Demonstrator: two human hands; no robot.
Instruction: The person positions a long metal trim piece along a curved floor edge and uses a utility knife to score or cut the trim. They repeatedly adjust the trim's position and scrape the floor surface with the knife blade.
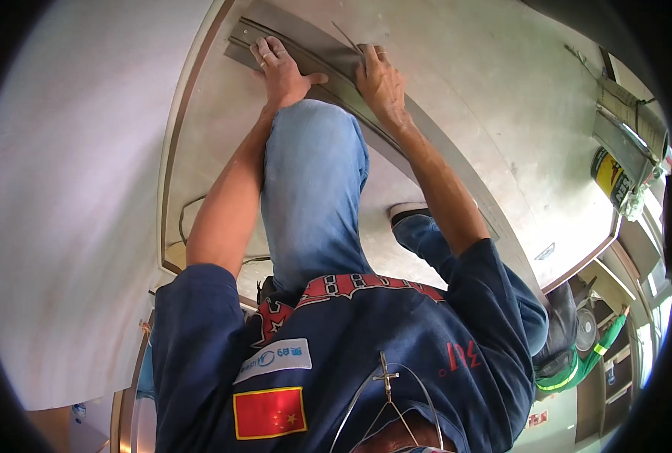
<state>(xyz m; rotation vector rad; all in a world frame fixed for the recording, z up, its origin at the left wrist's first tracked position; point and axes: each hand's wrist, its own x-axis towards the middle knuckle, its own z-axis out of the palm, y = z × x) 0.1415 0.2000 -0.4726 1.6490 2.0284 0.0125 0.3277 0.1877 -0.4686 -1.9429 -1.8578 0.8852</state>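
Note:
A long dark metal strip [327, 65] with a raised lip lies diagonally across the pale surface ahead of me. My left hand [281, 79] rests on it near its far left end, fingers stretched out and thumb spread to the right. To the right, my right hand [382, 87] is closed around a thin, pointed, dark tool [344, 35] whose tip slants up and left; its exact kind is hidden in the fingers. My bent knee [317, 143] in blue jeans comes up against the strip, just below both hands.
A tall pale panel [87, 189] stands on the left. On the right are a black and yellow can [611, 177] and a grey box-like object [624, 140]. A person's green sleeve [592, 362] shows at lower right. A dark cable [182, 219] lies left of my knee.

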